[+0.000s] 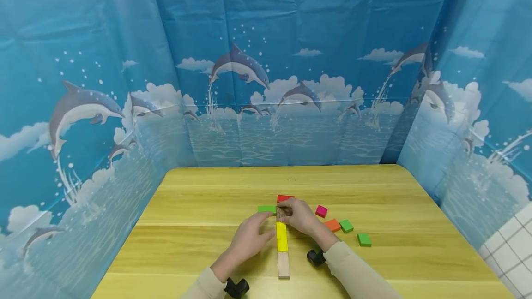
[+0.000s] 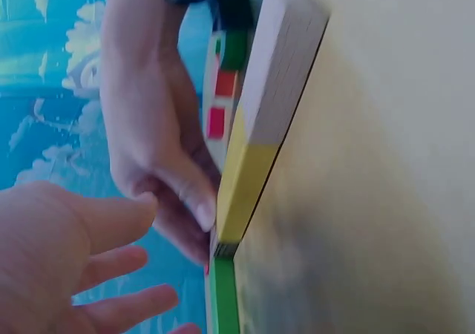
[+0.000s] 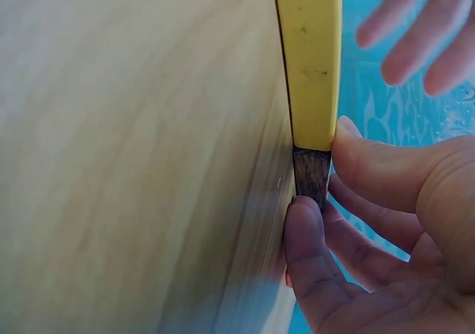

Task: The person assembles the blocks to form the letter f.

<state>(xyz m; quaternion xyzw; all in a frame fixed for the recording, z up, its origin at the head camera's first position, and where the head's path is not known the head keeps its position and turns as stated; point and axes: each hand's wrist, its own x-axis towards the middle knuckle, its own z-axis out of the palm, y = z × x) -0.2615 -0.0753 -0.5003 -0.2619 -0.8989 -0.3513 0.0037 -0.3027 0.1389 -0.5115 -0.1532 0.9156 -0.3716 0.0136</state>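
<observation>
A straight row of blocks runs away from the person on the table: a pale wooden block point(image 1: 283, 266) nearest, a yellow block point(image 1: 282, 237) beyond it, then a dark brown block point(image 3: 312, 175). My right hand point(image 1: 302, 217) pinches the dark brown block between thumb and fingers, at the far end of the yellow one. Left of that end lies a green block point(image 1: 266, 209), and a red block point(image 1: 285, 197) lies just beyond, partly hidden by the right hand. With fingers spread and nothing held, my left hand point(image 1: 250, 236) hovers beside the left side of the row.
Right of the row lie a pink block point(image 1: 321, 211), an orange block point(image 1: 332, 225) partly behind the right forearm, and two green blocks, one nearer point(image 1: 364, 240). A dolphin-print curtain point(image 1: 266, 142) surrounds the wooden table point(image 1: 187, 225). Each wrist wears a black camera.
</observation>
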